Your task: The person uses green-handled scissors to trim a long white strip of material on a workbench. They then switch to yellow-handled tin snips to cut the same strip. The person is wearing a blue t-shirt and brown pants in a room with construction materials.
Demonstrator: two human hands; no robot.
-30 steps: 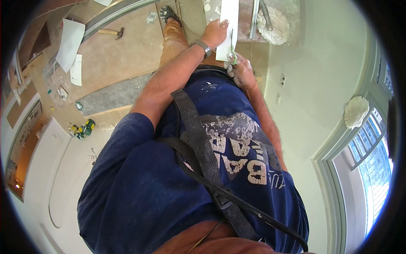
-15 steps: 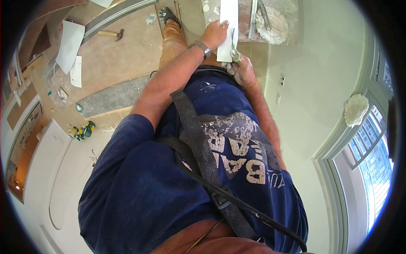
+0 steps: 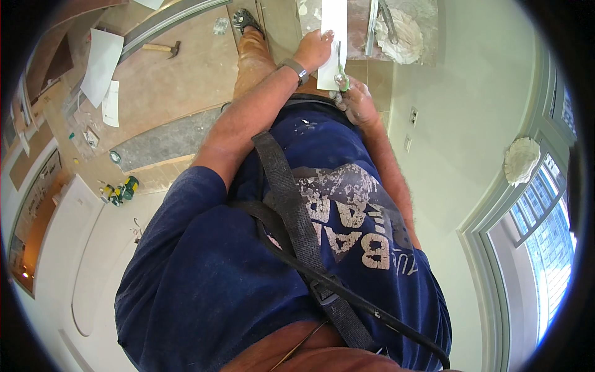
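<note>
Your left hand point(image 3: 315, 51) is gripping a long, flat white strip point(image 3: 330, 61) — thumb pressing on top — while your dusty right hand point(image 3: 358, 104) is clutching slim, green-handled scissors point(image 3: 343, 83), blades running along the strip's right side. It's stretching ahead of your waist, near a round, ruffled off-white bundle point(image 3: 406, 44).

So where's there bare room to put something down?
On the brown floor, between the hammer and grey strip, right of the white sheets. It's crowded around the left hand, right hand, white strip and scissors, with a metal bar and white lump alongside.
</note>
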